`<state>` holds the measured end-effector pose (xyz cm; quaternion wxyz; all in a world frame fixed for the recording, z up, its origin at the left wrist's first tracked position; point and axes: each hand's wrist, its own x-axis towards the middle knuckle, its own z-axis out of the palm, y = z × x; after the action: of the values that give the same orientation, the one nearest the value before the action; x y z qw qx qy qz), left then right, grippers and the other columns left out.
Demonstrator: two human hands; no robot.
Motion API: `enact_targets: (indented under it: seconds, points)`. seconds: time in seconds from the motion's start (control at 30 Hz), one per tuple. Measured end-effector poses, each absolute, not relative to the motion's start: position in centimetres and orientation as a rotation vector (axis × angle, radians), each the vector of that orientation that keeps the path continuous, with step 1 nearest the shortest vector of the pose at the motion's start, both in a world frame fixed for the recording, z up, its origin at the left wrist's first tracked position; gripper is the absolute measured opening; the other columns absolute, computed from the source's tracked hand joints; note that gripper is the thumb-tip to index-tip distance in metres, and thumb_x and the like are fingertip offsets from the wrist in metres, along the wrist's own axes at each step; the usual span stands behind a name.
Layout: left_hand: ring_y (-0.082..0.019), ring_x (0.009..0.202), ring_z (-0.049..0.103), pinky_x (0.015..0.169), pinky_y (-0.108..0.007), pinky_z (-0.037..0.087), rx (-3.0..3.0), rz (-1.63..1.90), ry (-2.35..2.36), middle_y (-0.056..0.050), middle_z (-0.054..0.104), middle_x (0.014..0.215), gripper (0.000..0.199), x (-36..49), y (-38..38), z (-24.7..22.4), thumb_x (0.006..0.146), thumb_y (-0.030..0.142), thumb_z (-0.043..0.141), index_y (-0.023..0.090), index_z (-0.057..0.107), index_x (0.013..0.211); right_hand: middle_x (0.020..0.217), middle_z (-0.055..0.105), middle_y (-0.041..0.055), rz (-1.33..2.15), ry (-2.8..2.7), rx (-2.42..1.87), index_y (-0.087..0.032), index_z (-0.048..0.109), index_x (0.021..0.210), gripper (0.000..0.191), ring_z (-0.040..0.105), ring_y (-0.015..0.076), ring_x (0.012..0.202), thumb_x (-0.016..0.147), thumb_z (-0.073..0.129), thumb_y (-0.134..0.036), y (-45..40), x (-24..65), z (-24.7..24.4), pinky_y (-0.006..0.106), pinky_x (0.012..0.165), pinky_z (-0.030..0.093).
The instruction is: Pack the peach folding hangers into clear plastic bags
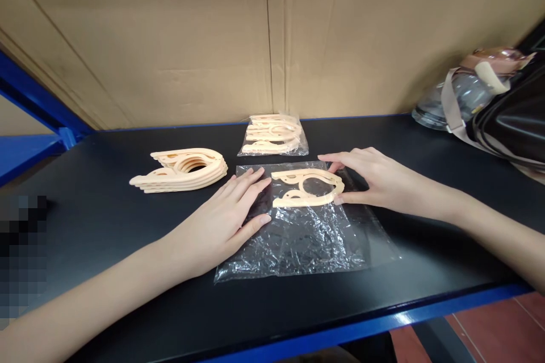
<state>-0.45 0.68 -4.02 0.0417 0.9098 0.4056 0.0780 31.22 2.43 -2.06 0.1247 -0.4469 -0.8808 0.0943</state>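
Hangers [307, 187] (inside clear bag [306, 238]) flanked by flat, open-fingered left hand [225, 221] and right hand [374, 181].

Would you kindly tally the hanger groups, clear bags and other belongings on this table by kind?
Peach hanger groups: 3 (loose stack, bagged pack, one between the hands)
Flat clear bag: 1
Black bag: 1
Water bottle: 1
Total: 6

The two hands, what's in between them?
In the head view, a peach plastic hanger lies on a clear plastic bag, between the left hand and the right hand. Both hands' fingertips touch or nearly touch it.
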Motion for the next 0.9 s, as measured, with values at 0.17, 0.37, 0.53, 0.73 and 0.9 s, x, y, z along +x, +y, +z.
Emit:
enact_targets:
  seconds: [0.17, 0.37, 0.53, 0.73, 0.9]
  points:
    - [-0.027, 0.147, 0.028, 0.120, -0.049, 0.025, 2.781, 0.247, 1.234, -0.008, 0.030, 0.160, 0.059, -0.5, 0.7, -3.9, 0.101, 0.053, 0.031, 0.019, 0.035, 0.150, 0.115, 0.070, 0.0041, 0.201, -2.414, -1.343, -0.023, 0.052, 0.134, 0.060, 0.059, 0.0263, 0.107, 0.083, 0.069, -0.048, 1.5, 29.4, -3.1, 0.046, 0.098, 0.037]
    - [-0.028, 0.146, 0.029, 0.120, -0.049, 0.025, 2.802, 0.296, 1.223, -0.009, 0.034, 0.158, 0.057, -0.5, 0.9, -4.1, 0.101, 0.051, 0.033, 0.018, 0.038, 0.148, 0.117, 0.071, 0.0011, 0.230, -2.369, -1.298, -0.026, 0.049, 0.136, 0.049, 0.059, 0.0241, 0.110, 0.090, 0.062, -0.035, 1.4, 28.7, -3.7, 0.044, 0.099, 0.038]
    - [-0.027, 0.146, 0.030, 0.121, -0.050, 0.023, 2.802, 0.334, 1.191, -0.010, 0.036, 0.157, 0.057, -0.4, 0.9, -4.1, 0.101, 0.049, 0.036, 0.017, 0.034, 0.149, 0.113, 0.073, -0.0013, 0.294, -2.357, -1.287, -0.027, 0.048, 0.137, 0.050, 0.064, 0.0203, 0.105, 0.090, 0.063, -0.036, 1.9, 29.1, -3.7, 0.042, 0.098, 0.040]
    - [-0.027, 0.144, 0.033, 0.121, -0.050, 0.023, 2.817, 0.287, 1.028, -0.010, 0.040, 0.155, 0.054, 0.4, 0.1, -3.1, 0.102, 0.046, 0.036, 0.017, 0.033, 0.148, 0.099, 0.075, -0.0041, 0.302, -2.324, -1.255, -0.027, 0.053, 0.130, 0.047, 0.068, 0.0181, 0.093, 0.087, 0.066, -0.041, 2.3, 29.6, -3.5, 0.040, 0.094, 0.043]
    - [-0.026, 0.143, 0.036, 0.120, -0.046, 0.028, 2.747, 0.421, 1.121, -0.008, 0.039, 0.155, 0.053, 0.2, 0.4, -2.9, 0.101, 0.043, 0.038, 0.019, 0.032, 0.148, 0.088, 0.075, -0.0049, 0.230, -2.322, -1.274, -0.028, 0.057, 0.124, 0.040, 0.068, 0.0179, 0.085, 0.086, 0.066, -0.039, 2.5, 29.8, -3.6, 0.043, 0.095, 0.040]
